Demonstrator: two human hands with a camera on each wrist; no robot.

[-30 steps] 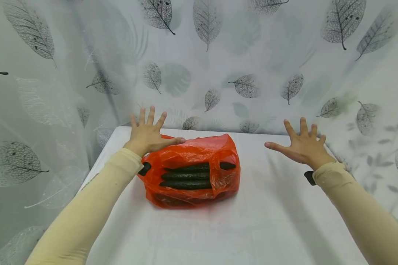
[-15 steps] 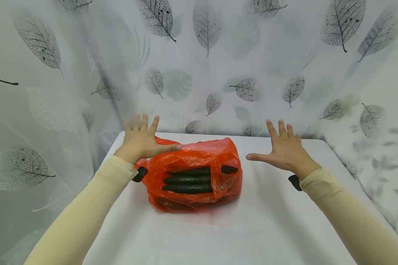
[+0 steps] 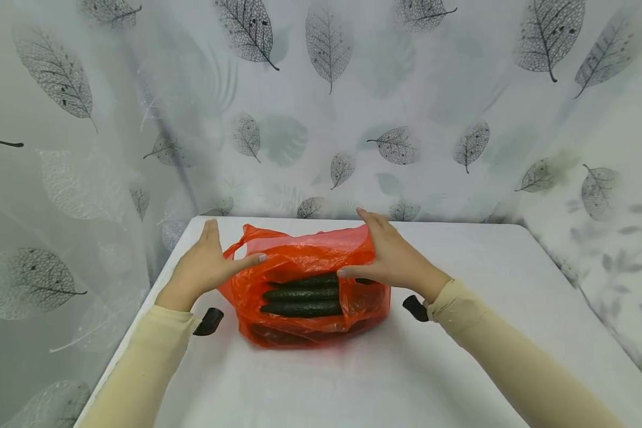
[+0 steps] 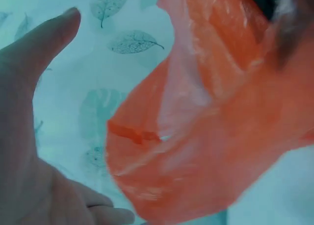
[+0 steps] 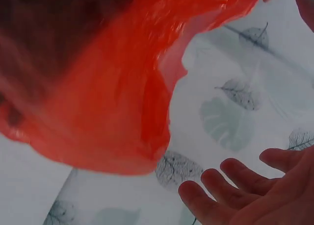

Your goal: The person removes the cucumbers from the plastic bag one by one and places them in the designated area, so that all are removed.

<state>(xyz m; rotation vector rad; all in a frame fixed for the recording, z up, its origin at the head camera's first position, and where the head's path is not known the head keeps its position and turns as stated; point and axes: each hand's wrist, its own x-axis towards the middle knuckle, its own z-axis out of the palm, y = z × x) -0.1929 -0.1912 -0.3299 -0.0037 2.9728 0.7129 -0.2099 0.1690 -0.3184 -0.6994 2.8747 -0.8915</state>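
Note:
A red plastic bag [image 3: 305, 255] lies on its side with several dark green cucumbers [image 3: 302, 295] showing through its opening. Beside the bag's left end is my left hand [image 3: 200, 270], thumb stretched toward the loose bag handle. My right hand [image 3: 398, 258] overlaps the bag's right end in the head view, its thumb pointing left and its fingers up and away. In the left wrist view the left hand [image 4: 24, 161] is apart from the bag [image 4: 196, 151], thumb spread. The right wrist view has the right hand [image 5: 265, 195] with fingers extended toward the bag [image 5: 117, 112], a gap between them.
The bag rests on a white table [image 3: 321, 386], whose back edge meets a leaf-printed curtain [image 3: 321, 119]. The curtain also hangs along the left and right sides. Small black cameras [image 3: 209, 321] are worn at the wrists.
My right hand has moved left from beside the bag to over its right end. My left hand has drawn back toward me and slightly left. The bag stays in place.

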